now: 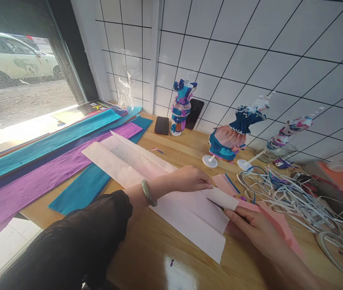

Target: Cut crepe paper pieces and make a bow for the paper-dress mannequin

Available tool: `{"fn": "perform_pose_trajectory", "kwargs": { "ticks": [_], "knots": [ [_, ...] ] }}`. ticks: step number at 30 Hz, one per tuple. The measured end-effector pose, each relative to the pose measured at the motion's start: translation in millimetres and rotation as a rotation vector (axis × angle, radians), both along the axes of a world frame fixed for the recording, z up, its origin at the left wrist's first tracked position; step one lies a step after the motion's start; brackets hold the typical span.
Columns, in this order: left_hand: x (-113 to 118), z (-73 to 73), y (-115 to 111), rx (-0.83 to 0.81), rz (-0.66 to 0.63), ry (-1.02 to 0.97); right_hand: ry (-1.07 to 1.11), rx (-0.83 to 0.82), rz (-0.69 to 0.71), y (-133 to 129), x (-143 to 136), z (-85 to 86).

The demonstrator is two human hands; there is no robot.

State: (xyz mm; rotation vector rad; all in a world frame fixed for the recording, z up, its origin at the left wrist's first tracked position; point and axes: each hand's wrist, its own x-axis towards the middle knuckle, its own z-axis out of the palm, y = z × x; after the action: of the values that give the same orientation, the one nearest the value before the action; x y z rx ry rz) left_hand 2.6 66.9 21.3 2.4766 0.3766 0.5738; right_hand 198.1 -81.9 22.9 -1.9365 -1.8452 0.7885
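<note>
A long sheet of pale pink crepe paper (pixel 186 209) lies creased across the wooden table. My left hand (pixel 191 178), with a jade-like bangle on the wrist, is closed, its fingertips pinching the paper's far edge. My right hand (pixel 257 227) is closed around what appear to be scissors, mostly hidden by the fingers. Their thin dark blade (pixel 216 203) lies in a slit in the paper, and a narrow strip (pixel 224 197) stands apart beyond it. Deeper pink paper (pixel 275 219) lies under and beside my right hand.
Blue crepe paper (pixel 47 139) and purple paper (pixel 50 173) stretch along the left. Small dress forms (pixel 181 106) in paper outfits stand by the tiled wall, near a phone (pixel 161 125). Tangled white strips (pixel 295 201) cover the right side. A folded pink piece (pixel 224 183) lies beyond my hands.
</note>
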Motion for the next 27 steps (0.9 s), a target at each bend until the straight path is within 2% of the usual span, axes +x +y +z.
{"fn": "perform_pose_trajectory", "kwargs": {
  "ticks": [17,27],
  "knots": [
    [-1,1.7,-1,-0.008,-0.007,-0.011,0.106,-0.038,-0.075,-1,-11,11.1],
    [0,2.7,-1,0.007,0.000,0.008,0.054,-0.058,-0.064,11,-13,-3.8]
  ]
}}
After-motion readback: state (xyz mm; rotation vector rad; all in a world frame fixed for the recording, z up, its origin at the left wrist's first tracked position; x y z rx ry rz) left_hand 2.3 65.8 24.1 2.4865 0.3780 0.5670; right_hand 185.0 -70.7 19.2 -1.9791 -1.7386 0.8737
